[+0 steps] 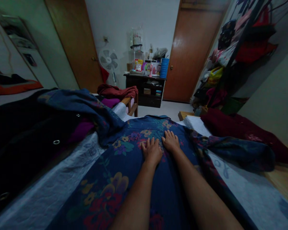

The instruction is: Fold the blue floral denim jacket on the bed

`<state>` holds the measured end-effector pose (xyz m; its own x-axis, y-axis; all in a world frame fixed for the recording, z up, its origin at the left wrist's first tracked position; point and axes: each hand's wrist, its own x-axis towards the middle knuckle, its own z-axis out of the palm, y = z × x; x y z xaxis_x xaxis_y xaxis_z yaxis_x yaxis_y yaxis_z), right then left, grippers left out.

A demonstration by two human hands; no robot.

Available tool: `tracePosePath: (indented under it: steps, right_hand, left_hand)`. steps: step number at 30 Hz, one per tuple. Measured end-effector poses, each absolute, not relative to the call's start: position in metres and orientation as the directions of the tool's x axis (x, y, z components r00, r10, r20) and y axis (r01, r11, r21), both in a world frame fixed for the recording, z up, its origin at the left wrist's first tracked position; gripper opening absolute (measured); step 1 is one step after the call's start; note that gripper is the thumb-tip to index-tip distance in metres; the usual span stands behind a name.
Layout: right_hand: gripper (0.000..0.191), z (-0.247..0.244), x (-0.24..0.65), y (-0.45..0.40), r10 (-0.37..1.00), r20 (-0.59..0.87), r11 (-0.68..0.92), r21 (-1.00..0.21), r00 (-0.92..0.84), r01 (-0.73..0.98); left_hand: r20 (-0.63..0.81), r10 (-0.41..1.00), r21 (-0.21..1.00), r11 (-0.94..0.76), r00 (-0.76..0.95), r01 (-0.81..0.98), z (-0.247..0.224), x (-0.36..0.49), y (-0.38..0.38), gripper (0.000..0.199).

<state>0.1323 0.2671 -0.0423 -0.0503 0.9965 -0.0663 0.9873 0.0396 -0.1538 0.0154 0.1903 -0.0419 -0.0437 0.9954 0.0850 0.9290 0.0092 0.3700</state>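
A dark blue garment (132, 159) with flowers printed on it lies spread out in front of me, its collar at the far end and its sleeves out to both sides. Both hands rest on its upper part, palms down. My left hand (152, 150) lies near the middle with its fingers spread. Slightly farther forward and to the right, my right hand (171, 140) is also flat on the cloth, fingers apart. Neither hand holds anything.
Black clothing (33, 137) with metal rings lies at the left on the pale bed cover (74, 163). A dark red pillow-like item (244, 134) is at the right. Beyond the bed stand a dark cabinet (144, 92) and a white fan (109, 59).
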Motion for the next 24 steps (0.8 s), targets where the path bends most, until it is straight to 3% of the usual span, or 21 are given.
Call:
tracePosePath:
  steps: [6,12,24]
  right_hand:
    - [0.059,-0.033,0.124,0.217,0.983,-0.182,-0.002,-0.193,-0.034,0.981]
    - [0.053,-0.043,0.116,0.192,0.999,0.039,0.007,-0.216,0.002,0.976]
    - [0.049,-0.041,0.117,0.189,0.997,0.078,0.022,-0.257,-0.002,0.966]
  left_hand:
    - [0.102,0.994,0.362,0.006,-0.046,0.932,-0.046,0.015,0.192,0.047]
    - [0.140,0.989,0.340,-0.012,-0.037,0.941,-0.052,0.013,0.193,0.047]
    - [0.142,0.989,0.256,-0.069,0.033,0.964,-0.068,0.008,0.215,0.053]
